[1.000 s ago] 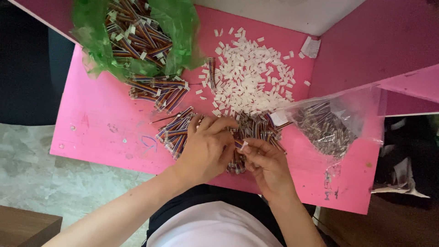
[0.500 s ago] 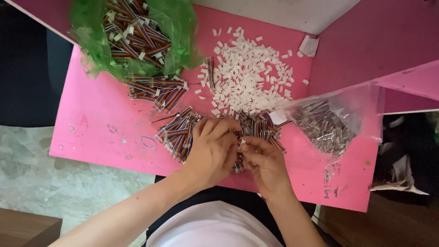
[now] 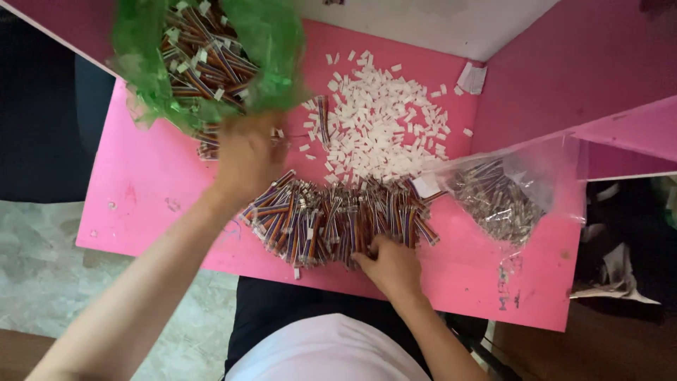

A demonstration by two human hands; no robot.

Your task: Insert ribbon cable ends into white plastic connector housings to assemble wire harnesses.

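The left hand (image 3: 248,156) reaches, blurred, toward the green bag (image 3: 204,56) at the counter's (image 3: 141,190) far left corner; its grip is unclear. The right hand (image 3: 392,267) presses open fingers on the wire bundles (image 3: 331,219) near the front edge.

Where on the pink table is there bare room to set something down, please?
Bare pink table lies left of the left hand, below the green bag. The middle is crowded: wire bundles, white connectors, and a clear bag on the right.

Left hand (image 3: 247,155) motion-blurred, hiding wires (image 3: 208,144) at table's far-left edge; green bag (image 3: 268,42) cut off at top.
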